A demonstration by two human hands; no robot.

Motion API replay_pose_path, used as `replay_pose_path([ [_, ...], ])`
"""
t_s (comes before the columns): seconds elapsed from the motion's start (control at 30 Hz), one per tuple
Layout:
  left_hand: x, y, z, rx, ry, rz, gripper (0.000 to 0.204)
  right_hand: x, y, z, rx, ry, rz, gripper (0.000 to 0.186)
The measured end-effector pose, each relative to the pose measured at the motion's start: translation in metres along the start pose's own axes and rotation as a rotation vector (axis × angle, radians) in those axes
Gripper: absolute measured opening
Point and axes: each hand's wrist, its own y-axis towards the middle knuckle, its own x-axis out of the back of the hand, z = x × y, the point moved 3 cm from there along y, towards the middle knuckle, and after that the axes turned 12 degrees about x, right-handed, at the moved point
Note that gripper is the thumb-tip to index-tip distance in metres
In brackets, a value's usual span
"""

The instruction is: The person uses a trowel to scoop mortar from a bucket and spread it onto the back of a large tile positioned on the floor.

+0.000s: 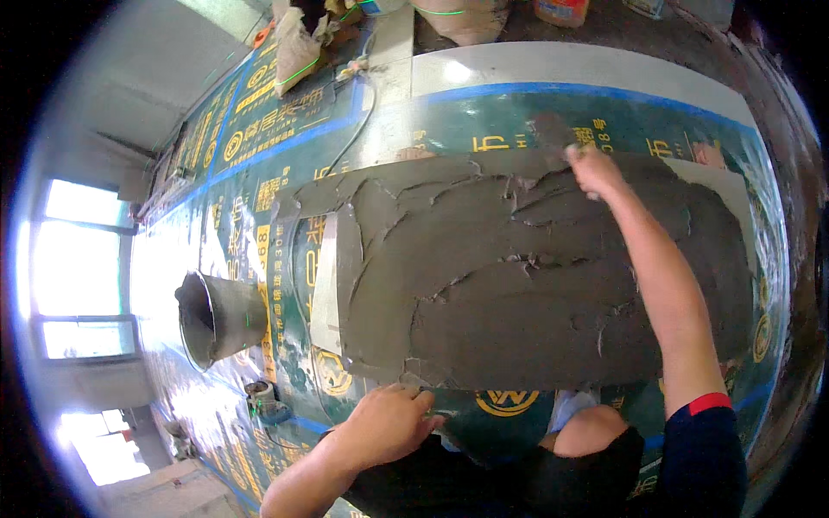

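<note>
My right hand (594, 170) is closed round the handle of a trowel (553, 131) at the far edge of a large slab (332, 293) coated with wet grey mortar (527, 285). The trowel's blade is smeared grey and partly blurred. The coat has ridges and drag marks, mostly along its far side and middle. Pale bare patches of the slab show at its left edge and far right corner. Beside the near left edge of the slab, my left hand (393, 423) rests low over my leg with its fingers loosely bent and apart, holding nothing I can see.
A mortar-stained bucket (237, 319) lies tipped at the left, its mouth facing away from the slab. Nearer stands a small power tool (263, 399). Green printed floor film (449, 116) lies under everything, with a cable (354, 138) across it. Bags (466, 19) stand at the back.
</note>
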Motion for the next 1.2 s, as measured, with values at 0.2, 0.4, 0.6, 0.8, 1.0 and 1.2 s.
replay_pose_path([
  [0.2,-0.009,-0.025,0.016,-0.136,0.012,0.014,0.031,-0.013,-0.06,-0.012,-0.002,-0.074,-0.16,0.051],
  [0.4,-0.01,-0.023,0.007,-0.264,0.04,0.065,0.029,-0.122,-0.14,0.137,0.4,0.12,-0.011,0.054],
  [0.6,-0.007,-0.027,0.005,-0.378,0.07,0.055,0.03,-0.205,-0.12,0.2,0.517,0.007,0.233,0.056],
  [0.8,-0.009,-0.052,0.022,-0.368,-0.026,0.009,0.027,-0.162,-0.125,0.13,0.242,-0.049,0.037,0.055],
  [1.0,-0.015,-0.061,0.025,-0.485,-0.039,-0.04,0.025,-0.093,-0.166,0.05,0.061,-0.19,-0.135,0.056],
  [1.2,-0.012,-0.077,0.026,-0.559,0.0,-0.074,0.025,-0.036,-0.183,-0.009,-0.374,0.59,-0.452,0.051],
])
